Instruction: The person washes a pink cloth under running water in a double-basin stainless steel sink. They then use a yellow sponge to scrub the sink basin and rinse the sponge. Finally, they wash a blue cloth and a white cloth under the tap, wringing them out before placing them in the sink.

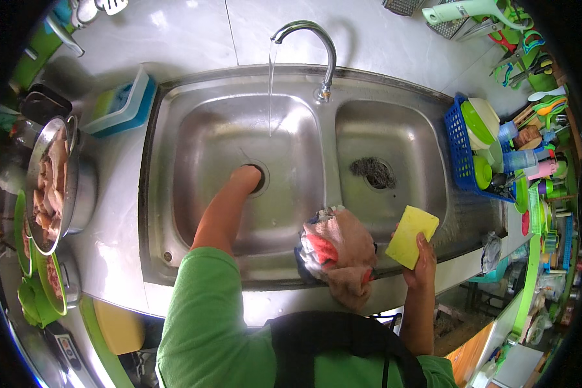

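Observation:
My left hand [249, 177] reaches down into the drain opening [259, 188] of the larger left sink basin [208, 140]; its fingers are hidden there. Water runs in a thin stream from the curved chrome faucet [331, 48] into that basin. In my right hand [422, 264] is a yellow sponge [411, 235], held over the front edge of the smaller right basin [368, 121]. A dark scouring pad [368, 167] lies at the right basin's drain. Between my hands, a crumpled pink and red cloth [342, 242] drapes over the front rim of the sink.
A blue plastic basket [458, 145] of bowls and cups stands right of the sink. At left are a metal strainer [72, 160] of raw meat, green plates [60, 291] and a white and blue sponge holder [136, 106]. Scissors and graters crowd the back right.

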